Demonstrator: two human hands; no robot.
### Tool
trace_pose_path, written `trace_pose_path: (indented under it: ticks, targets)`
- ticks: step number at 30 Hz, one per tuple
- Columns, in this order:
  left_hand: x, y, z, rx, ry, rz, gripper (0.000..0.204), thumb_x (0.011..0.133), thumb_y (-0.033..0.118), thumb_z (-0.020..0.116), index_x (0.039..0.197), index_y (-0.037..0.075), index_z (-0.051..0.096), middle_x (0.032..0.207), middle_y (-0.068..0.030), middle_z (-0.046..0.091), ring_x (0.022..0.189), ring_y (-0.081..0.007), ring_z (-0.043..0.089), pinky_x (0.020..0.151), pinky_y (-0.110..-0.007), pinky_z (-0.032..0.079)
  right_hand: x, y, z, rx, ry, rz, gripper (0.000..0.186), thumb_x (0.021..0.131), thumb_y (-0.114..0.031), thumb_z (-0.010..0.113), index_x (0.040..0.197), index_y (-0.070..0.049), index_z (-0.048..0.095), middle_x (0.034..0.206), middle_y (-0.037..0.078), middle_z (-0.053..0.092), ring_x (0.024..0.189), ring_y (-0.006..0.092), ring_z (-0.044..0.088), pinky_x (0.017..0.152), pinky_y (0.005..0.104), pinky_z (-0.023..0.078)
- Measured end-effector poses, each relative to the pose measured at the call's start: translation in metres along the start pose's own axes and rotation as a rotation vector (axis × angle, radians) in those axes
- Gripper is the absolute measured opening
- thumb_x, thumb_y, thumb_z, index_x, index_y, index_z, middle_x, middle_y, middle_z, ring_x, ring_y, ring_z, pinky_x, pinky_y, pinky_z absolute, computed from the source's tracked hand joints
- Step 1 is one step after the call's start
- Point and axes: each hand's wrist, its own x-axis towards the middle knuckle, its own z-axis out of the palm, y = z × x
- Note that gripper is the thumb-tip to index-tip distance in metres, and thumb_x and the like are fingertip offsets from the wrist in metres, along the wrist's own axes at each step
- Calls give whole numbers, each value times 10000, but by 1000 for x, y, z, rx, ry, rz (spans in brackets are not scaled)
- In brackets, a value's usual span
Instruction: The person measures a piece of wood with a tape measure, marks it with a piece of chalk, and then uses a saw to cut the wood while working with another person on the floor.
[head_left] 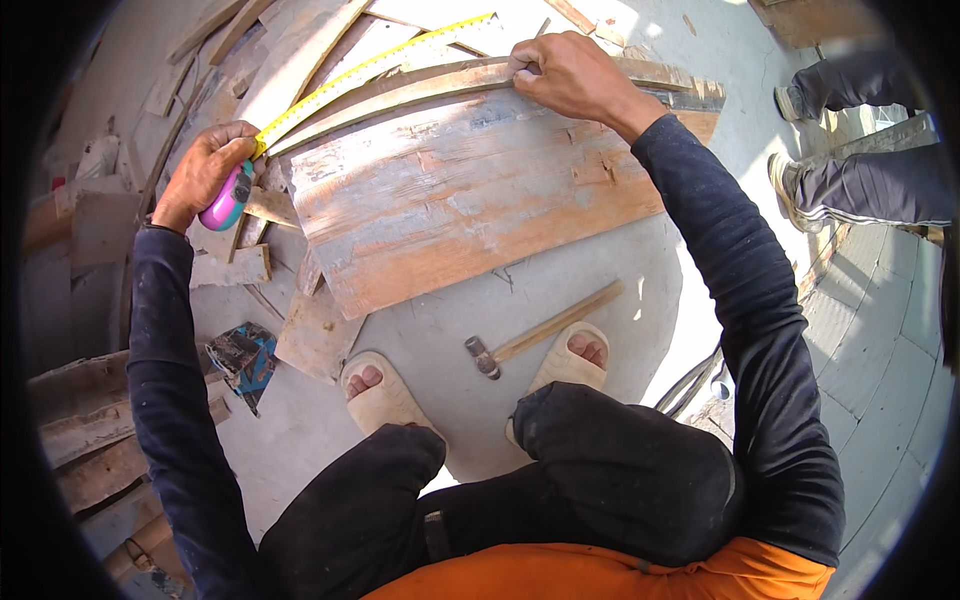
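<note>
My left hand (205, 170) is closed round a pink and teal tape measure (227, 202) at the left, with its yellow blade (355, 72) pulled out toward the upper right. My right hand (555, 80), at the upper middle, has its fingers closed on a long narrow wooden strip (420, 88). This strip runs along the far edge of a wide, weathered wooden board (470, 200) with grey patches. A wooden-handled hammer (545, 328) lies on the concrete below the board, between my sandalled feet.
Loose planks and offcuts (230, 265) are heaped at the left and top. A crumpled dark and blue bag (245, 360) lies left of my feet. Another person's legs (860, 185) stand at the right. Dark cables (680, 395) lie near my right knee, beside grey paving (880, 350).
</note>
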Motion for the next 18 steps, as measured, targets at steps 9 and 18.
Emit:
trace_pose_path:
  ticks: [9, 18]
  targets:
    - [0, 8, -2, 110, 38, 94, 309, 979, 283, 560, 1030, 27, 726, 881, -26, 694, 827, -124, 595, 810, -317, 502, -12, 2, 1, 97, 61, 185, 288, 958, -223, 609, 1039, -14, 789, 814, 220, 747, 768, 359, 726, 796, 470, 575]
    - [-2, 21, -4, 159, -22, 85, 334, 971, 288, 555, 1045, 12, 726, 873, -43, 692, 840, -132, 595, 813, -322, 501, 2, -4, 4, 66, 59, 150, 274, 964, -213, 602, 1014, -23, 793, 766, 197, 739, 716, 347, 719, 769, 481, 573]
